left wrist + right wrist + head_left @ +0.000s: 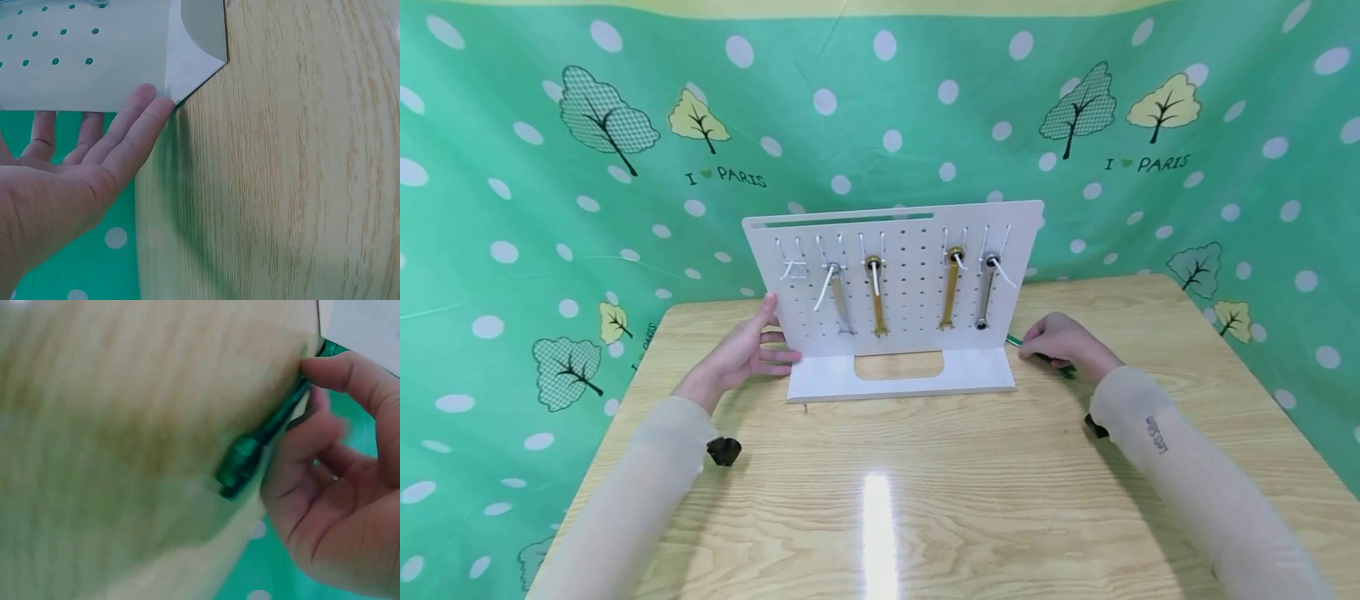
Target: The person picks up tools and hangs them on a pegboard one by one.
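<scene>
A white pegboard (917, 308) stands upright on its flat base (827, 379). My left hand (748, 350) is at its left edge, fingers fairly straight; in the left wrist view two fingertips (164, 105) lie at the fold between panel and base. To the right of the board, my right hand (1063, 342) pinches a shiny green wrench (240, 464) between thumb and finger, low over the table. The wrench's far end runs up beside the board's corner. Several wrenches hang on the board, among them a gold one (951, 292) and a silver one (986, 296).
White hooks (790, 265) stick out at the board's upper left. Under everything is a wood-grain table (970, 492), with a bright light reflection (878, 533) near its front. A green dotted cloth (880, 100) hangs behind and at both sides.
</scene>
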Demonstrator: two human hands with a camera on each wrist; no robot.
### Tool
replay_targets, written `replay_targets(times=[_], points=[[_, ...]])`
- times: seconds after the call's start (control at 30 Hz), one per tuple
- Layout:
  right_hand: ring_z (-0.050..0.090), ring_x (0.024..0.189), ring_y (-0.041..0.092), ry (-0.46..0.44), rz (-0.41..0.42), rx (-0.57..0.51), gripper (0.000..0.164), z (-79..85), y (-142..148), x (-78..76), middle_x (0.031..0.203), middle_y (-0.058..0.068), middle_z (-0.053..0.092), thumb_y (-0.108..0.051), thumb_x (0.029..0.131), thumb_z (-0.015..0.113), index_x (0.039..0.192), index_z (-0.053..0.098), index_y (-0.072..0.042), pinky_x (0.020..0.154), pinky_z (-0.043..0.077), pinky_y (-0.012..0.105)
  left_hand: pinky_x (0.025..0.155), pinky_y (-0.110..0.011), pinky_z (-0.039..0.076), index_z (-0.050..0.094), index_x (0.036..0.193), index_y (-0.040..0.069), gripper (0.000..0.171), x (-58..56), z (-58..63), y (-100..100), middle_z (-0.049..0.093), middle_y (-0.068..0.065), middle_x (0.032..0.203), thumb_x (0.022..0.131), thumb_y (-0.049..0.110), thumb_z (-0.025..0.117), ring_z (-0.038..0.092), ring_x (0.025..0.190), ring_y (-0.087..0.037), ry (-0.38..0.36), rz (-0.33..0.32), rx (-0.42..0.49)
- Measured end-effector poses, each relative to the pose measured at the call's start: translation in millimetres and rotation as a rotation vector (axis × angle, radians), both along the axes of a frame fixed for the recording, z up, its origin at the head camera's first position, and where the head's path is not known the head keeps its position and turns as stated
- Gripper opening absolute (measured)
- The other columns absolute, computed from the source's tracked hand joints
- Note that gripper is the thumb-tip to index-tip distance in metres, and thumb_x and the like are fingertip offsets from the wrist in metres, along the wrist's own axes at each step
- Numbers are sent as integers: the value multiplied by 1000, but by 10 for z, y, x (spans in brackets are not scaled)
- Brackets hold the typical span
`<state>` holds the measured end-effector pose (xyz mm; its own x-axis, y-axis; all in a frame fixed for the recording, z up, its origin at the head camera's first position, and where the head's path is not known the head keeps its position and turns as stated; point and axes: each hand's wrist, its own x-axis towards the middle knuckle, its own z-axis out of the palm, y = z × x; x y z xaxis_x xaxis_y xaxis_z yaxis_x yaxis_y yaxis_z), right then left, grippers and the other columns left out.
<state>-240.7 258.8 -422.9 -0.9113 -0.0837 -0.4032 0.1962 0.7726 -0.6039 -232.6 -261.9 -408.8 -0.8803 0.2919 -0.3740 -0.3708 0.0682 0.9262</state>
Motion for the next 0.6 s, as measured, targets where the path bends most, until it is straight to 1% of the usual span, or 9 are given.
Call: replay_targets(times=[0.07,0.13,0.17,0.2,0.27,0.33,0.4,0.5,0.6], points=[[60,88,26,51,52,65,38,25,-6,9,112,17,64,-19,87,75,115,65,4,77,56,40,101,-63,47,21,155,0,104,3,0,-1,35,-33,148,91,80,39,51,127,-53,1,2,-3],[60,97,29,86,91,102,37,39,-8,13,115,21,64,-18,87,74,114,66,5,85,54,45,101,-62,47,21,155,0,104,3,-1,-2,35,-32,148,91,80,39,52,127,-53,1,1,-4],[61,97,29,99,106,114,35,44,-8,14,113,20,66,-18,87,75,113,67,5,87,54,45,101,-63,47,21,155,1,104,3,-2,-3,35,-32,148,91,80,39,52,127,-52,1,0,-4],[61,91,27,94,113,120,31,47,-9,13,108,18,67,-17,87,75,109,69,4,84,54,44,101,-62,47,21,155,1,104,2,-3,-3,35,-32,148,91,80,39,52,127,-52,2,1,-4],[60,77,21,65,133,122,22,49,-1,8,94,11,68,-16,87,74,100,71,1,73,56,39,101,-62,47,21,155,1,104,2,-5,-6,36,-32,148,91,80,39,52,127,-52,3,1,-6],[54,63,14,21,152,116,15,53,2,11,77,3,62,-17,86,74,89,71,-3,60,52,32,101,-62,48,21,156,2,104,1,-8,-10,35,-32,148,91,80,39,52,127,-52,2,0,-6],[48,55,11,-28,167,105,14,55,15,15,66,-2,54,-17,86,72,80,66,-6,53,47,27,100,-61,48,21,156,2,103,0,-11,-13,36,-32,148,91,80,39,52,127,-52,3,-1,-9],[48,52,10,-51,191,104,18,72,35,40,59,-4,47,-17,86,71,73,60,-10,51,48,25,100,-61,49,21,156,3,103,-2,-15,-14,36,-31,148,91,80,39,53,126,-52,5,-5,-8],[47,52,10,-48,211,104,21,105,47,70,57,-4,45,-14,84,69,68,55,-13,50,46,24,99,-61,49,22,155,3,102,-1,-13,-12,36,-31,148,91,80,39,53,126,-51,9,-5,-9]])
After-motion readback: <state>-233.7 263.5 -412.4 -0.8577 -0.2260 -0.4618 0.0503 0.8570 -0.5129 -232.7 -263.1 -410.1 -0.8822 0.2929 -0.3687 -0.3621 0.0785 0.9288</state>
